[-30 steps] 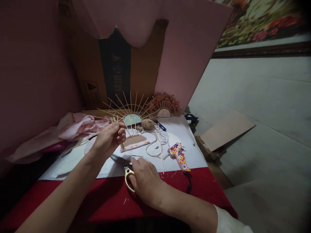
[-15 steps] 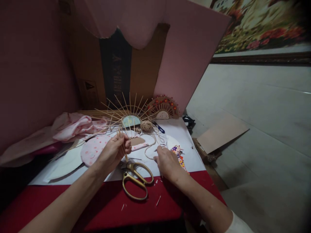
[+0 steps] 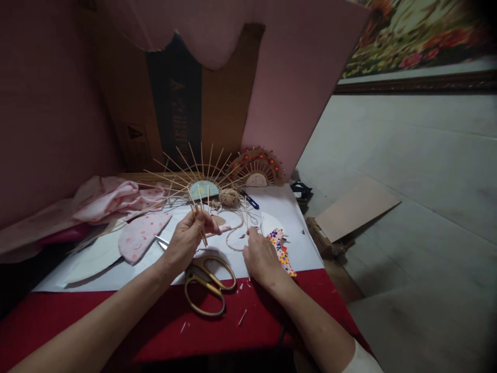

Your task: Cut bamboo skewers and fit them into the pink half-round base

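Observation:
My left hand (image 3: 189, 237) is closed around a small bundle of thin bamboo sticks (image 3: 199, 220), held upright above the white paper. My right hand (image 3: 259, 255) pinches one single long stick (image 3: 246, 215) that stands nearly upright over the table. Gold-handled scissors (image 3: 205, 283) lie between my hands, blades pointing left, untouched. A half-round cardboard piece with pink fabric edge (image 3: 221, 224) lies just behind my left hand, partly hidden by it.
A sunburst of sticks on a blue half-disc (image 3: 202, 187) and a beaded fan piece (image 3: 257, 168) lean against the cardboard backdrop. Twine ball (image 3: 228, 197), floral glue gun (image 3: 280, 249), pink fabric half-round (image 3: 140, 235) and pink cloth (image 3: 112, 199) lie around. Table's right edge drops to floor.
My right hand left the scissors, moved right and picked up one long stick. The scissors now lie free. My left hand kept its stick bundle and shifted slightly.

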A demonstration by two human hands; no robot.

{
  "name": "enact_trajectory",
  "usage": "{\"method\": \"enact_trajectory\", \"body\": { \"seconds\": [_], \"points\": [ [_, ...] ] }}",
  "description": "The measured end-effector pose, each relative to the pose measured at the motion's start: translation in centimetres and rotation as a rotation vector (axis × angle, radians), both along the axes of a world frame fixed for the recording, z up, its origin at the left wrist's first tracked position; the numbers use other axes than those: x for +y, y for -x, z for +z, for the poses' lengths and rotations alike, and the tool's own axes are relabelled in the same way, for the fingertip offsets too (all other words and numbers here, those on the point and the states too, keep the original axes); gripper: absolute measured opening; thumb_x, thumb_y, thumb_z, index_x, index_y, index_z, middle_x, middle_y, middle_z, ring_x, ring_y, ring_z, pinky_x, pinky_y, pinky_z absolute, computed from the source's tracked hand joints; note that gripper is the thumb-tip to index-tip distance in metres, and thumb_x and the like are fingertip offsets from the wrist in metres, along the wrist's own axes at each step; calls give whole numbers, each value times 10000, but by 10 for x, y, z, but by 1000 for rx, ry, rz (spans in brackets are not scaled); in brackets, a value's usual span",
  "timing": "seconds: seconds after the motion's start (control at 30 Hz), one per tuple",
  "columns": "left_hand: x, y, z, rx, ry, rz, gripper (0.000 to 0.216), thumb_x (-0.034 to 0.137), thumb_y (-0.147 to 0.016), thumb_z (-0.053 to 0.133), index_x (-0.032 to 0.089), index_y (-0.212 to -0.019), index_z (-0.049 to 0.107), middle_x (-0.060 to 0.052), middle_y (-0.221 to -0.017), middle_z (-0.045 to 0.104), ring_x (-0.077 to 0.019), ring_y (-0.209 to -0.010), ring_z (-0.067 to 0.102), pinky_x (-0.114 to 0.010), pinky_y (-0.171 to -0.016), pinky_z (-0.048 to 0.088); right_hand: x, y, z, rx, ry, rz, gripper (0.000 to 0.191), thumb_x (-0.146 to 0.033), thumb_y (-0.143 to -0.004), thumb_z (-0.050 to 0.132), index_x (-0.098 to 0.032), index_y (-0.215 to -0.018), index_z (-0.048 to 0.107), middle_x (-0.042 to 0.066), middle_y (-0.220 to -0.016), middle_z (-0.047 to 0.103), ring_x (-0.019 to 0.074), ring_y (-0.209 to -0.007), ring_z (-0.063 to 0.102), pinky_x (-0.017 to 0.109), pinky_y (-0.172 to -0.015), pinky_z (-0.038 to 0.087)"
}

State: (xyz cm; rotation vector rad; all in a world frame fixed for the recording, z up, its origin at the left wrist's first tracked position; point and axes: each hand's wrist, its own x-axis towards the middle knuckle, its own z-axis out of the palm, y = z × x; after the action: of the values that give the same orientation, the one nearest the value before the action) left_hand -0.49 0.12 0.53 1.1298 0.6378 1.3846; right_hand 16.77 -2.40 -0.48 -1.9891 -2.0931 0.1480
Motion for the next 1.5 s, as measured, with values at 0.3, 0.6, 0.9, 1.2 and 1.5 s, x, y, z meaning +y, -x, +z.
{"method": "enact_trajectory", "body": {
  "seconds": [0.3, 0.6, 0.9, 1.2, 1.5],
  "points": [
    [11, -14, -10, 200, -48, -19, 277, 398, -842, 538, 150, -746, 612, -61, -770, 645, -167, -768, 598, -316, -801, 458, 10, -12, -5, 355, -129, -98, 357, -50, -699, 472, -82, -1044, 559, 104, -775, 659, 200, -713, 623, 271, -664, 437],
    [11, -9, -18, 416, 3, 19, 252, 367, -812, 575, 147, -740, 671, -69, -758, 670, -164, -718, 600, -276, -699, 464, 4, -1, 29, 962, -211, 218, 127, -297, -864, 472, -173, -876, 498, -9, -678, 587, 91, -474, 557, 184, -426, 415],
    [13, -2, -23, 612, -122, 92, 304, 353, -850, 494, 161, -632, 586, -17, -627, 569, -137, -601, 493, -256, -589, 386, 21, 15, 34, 754, -230, 416, 176, -261, -912, 418, -168, -805, 521, 35, -781, 595, 112, -618, 591, 222, -609, 461],
    [15, 0, -21, 552, -233, 60, 270, 360, -875, 467, 158, -806, 632, -36, -739, 605, -170, -758, 534, -282, -706, 415, 28, 27, 0, 708, -358, 509, 147, -196, -897, 420, -173, -819, 542, 37, -756, 588, 146, -693, 578, 246, -644, 452],
    [16, 0, -27, 558, -204, 41, 326, 424, -842, 504, 159, -693, 621, -26, -658, 571, -165, -705, 511, -271, -641, 416, 30, 32, 0, 721, -389, 514, 135, -147, -875, 437, -183, -788, 535, 27, -719, 578, 154, -699, 572, 249, -642, 446]
  ]
}}
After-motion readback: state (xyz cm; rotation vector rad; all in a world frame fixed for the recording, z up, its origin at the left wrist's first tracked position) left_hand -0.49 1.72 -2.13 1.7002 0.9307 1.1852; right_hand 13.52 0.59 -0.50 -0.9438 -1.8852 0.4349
